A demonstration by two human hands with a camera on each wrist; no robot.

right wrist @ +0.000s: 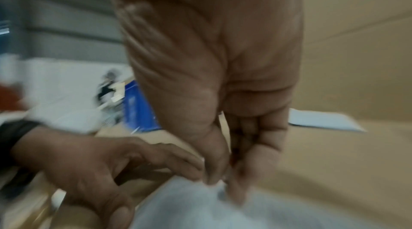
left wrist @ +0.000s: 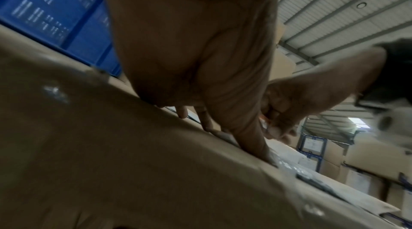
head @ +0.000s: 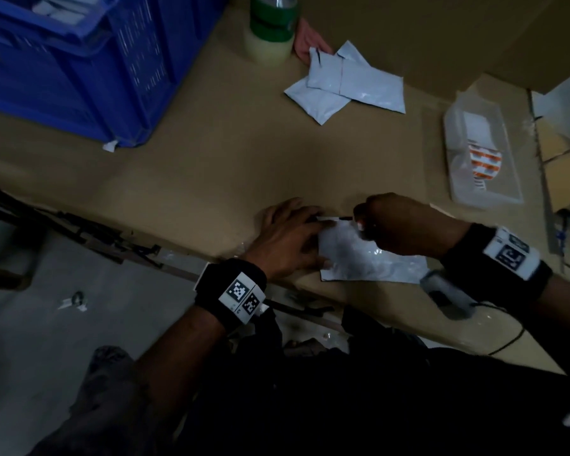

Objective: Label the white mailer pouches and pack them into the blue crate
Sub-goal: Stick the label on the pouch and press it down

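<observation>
A white mailer pouch (head: 369, 261) lies flat at the near edge of the cardboard table (head: 231, 166). My left hand (head: 305, 225) presses its left end with straight fingers. My right hand (head: 361, 223) is curled over the pouch's far edge, thumb and fingers pinching a small label (left wrist: 267, 122) with some orange on it. In the blurred right wrist view the right hand's fingertips (right wrist: 231, 190) touch the pouch (right wrist: 189, 210). The blue crate (head: 79, 60) stands at the far left with white items inside. Several more white pouches (head: 346, 80) lie piled at the far middle.
Another person's hand (head: 306, 41) touches the pouch pile beside a green-labelled bottle (head: 272, 24). A clear tray of orange-and-white labels (head: 481, 153) sits at the right. A grey handheld device (head: 448, 297) with a cable lies by the table edge under my right wrist.
</observation>
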